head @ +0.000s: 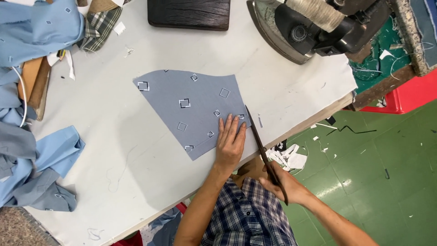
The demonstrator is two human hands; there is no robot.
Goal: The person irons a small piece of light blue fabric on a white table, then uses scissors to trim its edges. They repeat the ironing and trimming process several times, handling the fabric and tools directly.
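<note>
A white tabletop [136,182] fills most of the view from above, seen over the shoulder of a person in a blue plaid shirt [246,218]. Along the table's left edge lie heaps of light blue fabric [41,159], and a scrap of plaid cloth [98,25] sits near the far left corner.

Near the middle of the table lies a flat piece of grey-blue fabric [186,109], printed with small squares, curved along its far side and tapering to a point toward the near edge. The person's left hand [230,141] rests palm down on the fabric's right corner, fingers straight and close together, pinning it to the table.

Just beside that hand, long dark scissors [264,152] run along the fabric's right edge, tip pointing away from the person. The right hand [284,184] is closed around the handles, below the table's near edge; whether the blades are parted is hard to tell.

To cut cleanly here, it seems wise to keep the flat hand pressing close to the cutting line so the cloth cannot creep, with fingers kept clear of the blades.

At the far edge sit a dark wooden block [189,13] and, toward the far right corner, a heavy iron [300,32]. White paper scraps [289,159] litter the green floor [373,173] on the right.
</note>
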